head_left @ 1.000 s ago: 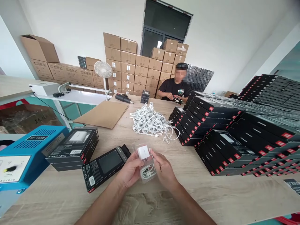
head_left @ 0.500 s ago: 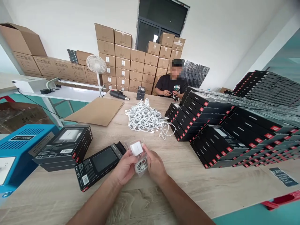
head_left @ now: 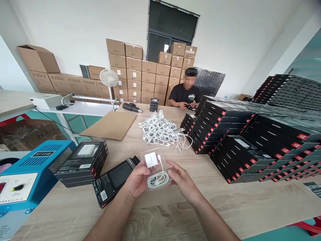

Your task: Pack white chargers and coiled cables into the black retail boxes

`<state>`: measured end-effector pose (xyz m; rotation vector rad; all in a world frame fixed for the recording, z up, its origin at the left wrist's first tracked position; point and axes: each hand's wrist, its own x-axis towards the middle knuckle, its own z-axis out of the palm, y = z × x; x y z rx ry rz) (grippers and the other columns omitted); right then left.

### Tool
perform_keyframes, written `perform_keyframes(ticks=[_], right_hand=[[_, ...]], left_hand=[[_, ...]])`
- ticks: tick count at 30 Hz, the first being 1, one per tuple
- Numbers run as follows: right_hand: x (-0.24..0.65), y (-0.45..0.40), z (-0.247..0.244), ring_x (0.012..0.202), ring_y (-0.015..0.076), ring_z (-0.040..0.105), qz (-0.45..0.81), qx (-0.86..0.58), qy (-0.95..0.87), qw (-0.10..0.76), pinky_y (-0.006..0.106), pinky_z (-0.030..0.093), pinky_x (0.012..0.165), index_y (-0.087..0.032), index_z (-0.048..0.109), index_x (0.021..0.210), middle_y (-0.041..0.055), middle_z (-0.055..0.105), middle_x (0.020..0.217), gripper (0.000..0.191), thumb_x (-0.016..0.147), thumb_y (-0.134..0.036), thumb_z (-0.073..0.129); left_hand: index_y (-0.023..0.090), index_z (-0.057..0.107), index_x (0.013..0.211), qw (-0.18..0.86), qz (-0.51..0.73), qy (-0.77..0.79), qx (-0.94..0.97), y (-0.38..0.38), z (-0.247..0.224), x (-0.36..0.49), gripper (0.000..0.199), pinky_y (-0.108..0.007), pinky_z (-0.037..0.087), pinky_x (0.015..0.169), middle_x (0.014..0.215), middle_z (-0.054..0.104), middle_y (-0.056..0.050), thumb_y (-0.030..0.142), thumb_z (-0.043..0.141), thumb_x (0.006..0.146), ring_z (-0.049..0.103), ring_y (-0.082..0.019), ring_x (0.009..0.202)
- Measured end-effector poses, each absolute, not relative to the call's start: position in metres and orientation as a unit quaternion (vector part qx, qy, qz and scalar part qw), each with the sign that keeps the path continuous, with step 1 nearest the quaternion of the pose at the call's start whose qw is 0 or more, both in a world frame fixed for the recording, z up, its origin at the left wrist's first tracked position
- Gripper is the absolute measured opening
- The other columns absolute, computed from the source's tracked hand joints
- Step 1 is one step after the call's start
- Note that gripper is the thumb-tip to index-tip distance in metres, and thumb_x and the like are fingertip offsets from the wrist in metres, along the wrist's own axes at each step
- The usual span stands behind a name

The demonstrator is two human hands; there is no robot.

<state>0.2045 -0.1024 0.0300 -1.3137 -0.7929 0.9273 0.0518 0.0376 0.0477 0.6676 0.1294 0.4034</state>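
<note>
A clear plastic tray is held up above the table, a white charger in its upper part and a coiled white cable in its lower part. My left hand grips the tray's left edge, thumb on top. At the right edge, my right hand holds it lightly between thumb and fingers; the undersides of both grips are hidden. Beside my left hand lies a black box, its far end flap raised. Beyond the tray is a heap of coiled white cables.
Stacked black boxes fill the right side. Two packed boxes and a blue machine stand left. Cardboard sheets and a heat gun lie farther back. A co-worker sits across the table, hands on a small dark item.
The tray now faces me more fully, showing the charger and cable. My right hand has loosened and moved to its right edge. The view has shifted left and slightly up.
</note>
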Motion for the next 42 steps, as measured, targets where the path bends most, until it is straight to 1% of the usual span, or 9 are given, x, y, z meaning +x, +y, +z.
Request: perform_keyframes(ticks=[5,10,13,15,18,22,26,33,42], right_hand=[[0.198,-0.100,0.037,0.089,0.0212,0.066,0.448,-0.532,-0.376,0.613,0.031,0.052,0.070,-0.022,0.058,0.136,0.0047,0.070,0.094,0.071,0.075,-0.051,0.082],[0.213,-0.087,0.040,0.085,0.0215,0.068,0.434,-0.541,-0.337,0.637,0.035,0.056,0.073,-0.030,0.041,0.151,0.0042,0.070,0.098,0.076,0.086,-0.059,0.069],[0.227,-0.072,0.033,0.077,0.0200,0.067,0.442,-0.533,-0.345,0.634,0.032,0.056,0.065,-0.030,0.057,0.136,0.0008,0.069,0.087,0.065,0.081,-0.058,0.074],[0.236,-0.063,0.025,0.072,0.0200,0.066,0.463,-0.511,-0.325,0.647,0.030,0.056,0.057,-0.025,0.068,0.117,0.0010,0.069,0.083,0.056,0.074,-0.057,0.081],[0.248,-0.053,0.012,0.068,0.0202,0.066,0.454,-0.489,-0.229,0.708,0.031,0.057,0.054,-0.021,0.069,0.104,0.0015,0.070,0.080,0.055,0.065,-0.053,0.088],[0.259,-0.046,0.006,0.072,0.0185,0.069,0.429,-0.457,-0.135,0.767,0.030,0.060,0.058,-0.025,0.063,0.114,-0.0009,0.071,0.081,0.054,0.068,-0.043,0.087],[0.256,-0.045,0.014,0.073,0.0190,0.069,0.428,-0.401,-0.086,0.805,0.034,0.062,0.063,-0.026,0.059,0.124,-0.0007,0.072,0.083,0.056,0.074,-0.032,0.083],[0.223,-0.037,0.022,0.086,0.0193,0.069,0.400,-0.316,-0.102,0.854,0.035,0.063,0.075,-0.028,0.047,0.142,0.0006,0.074,0.096,0.085,0.068,-0.041,0.088],[0.217,-0.053,0.023,0.074,0.0169,0.060,0.341,-0.402,-0.156,0.835,0.033,0.062,0.067,-0.018,0.049,0.146,-0.0018,0.064,0.082,0.099,0.062,-0.053,0.088]], left_hand=[[0.015,0.070,0.111,0.920,0.200,0.077,0.328,0.040,0.049,0.052,0.056,-0.041,0.056,0.085,0.099,0.077,-0.011,0.007,0.063,0.057,0.070,-0.026,0.089],[0.014,0.066,0.104,0.901,0.128,0.121,0.396,0.031,0.050,0.056,0.050,-0.036,0.055,0.077,0.090,0.076,-0.012,0.009,0.064,0.055,0.070,-0.023,0.079],[0.019,0.056,0.118,0.855,0.107,0.164,0.481,0.028,0.058,0.053,0.055,-0.038,0.054,0.082,0.102,0.074,-0.010,0.018,0.070,0.065,0.071,-0.025,0.087],[0.023,0.042,0.135,0.769,0.152,0.235,0.574,0.034,0.066,0.044,0.067,-0.042,0.053,0.092,0.122,0.068,-0.012,0.035,0.071,0.076,0.070,-0.027,0.103],[0.023,0.030,0.143,0.504,0.254,0.357,0.744,0.056,0.079,0.027,0.078,-0.047,0.048,0.103,0.138,0.056,-0.015,0.054,0.065,0.081,0.062,-0.030,0.119],[0.023,0.052,0.129,0.230,0.080,0.376,0.894,0.084,0.090,0.009,0.067,-0.054,0.041,0.110,0.159,0.035,-0.015,0.048,0.071,0.070,0.053,-0.039,0.131],[0.014,0.050,0.137,0.172,-0.054,0.385,0.905,0.091,0.093,0.009,0.078,-0.052,0.044,0.107,0.147,0.049,-0.021,0.037,0.070,0.065,0.054,-0.040,0.128],[0.013,0.032,0.153,0.158,-0.005,0.321,0.934,0.052,0.097,0.031,0.095,-0.045,0.034,0.118,0.153,0.043,-0.018,0.032,0.069,0.066,0.043,-0.034,0.141],[0.008,0.035,0.151,0.016,0.154,0.318,0.935,0.060,0.072,0.035,0.091,-0.057,0.035,0.116,0.149,0.048,-0.023,0.028,0.070,0.069,0.044,-0.040,0.138]])
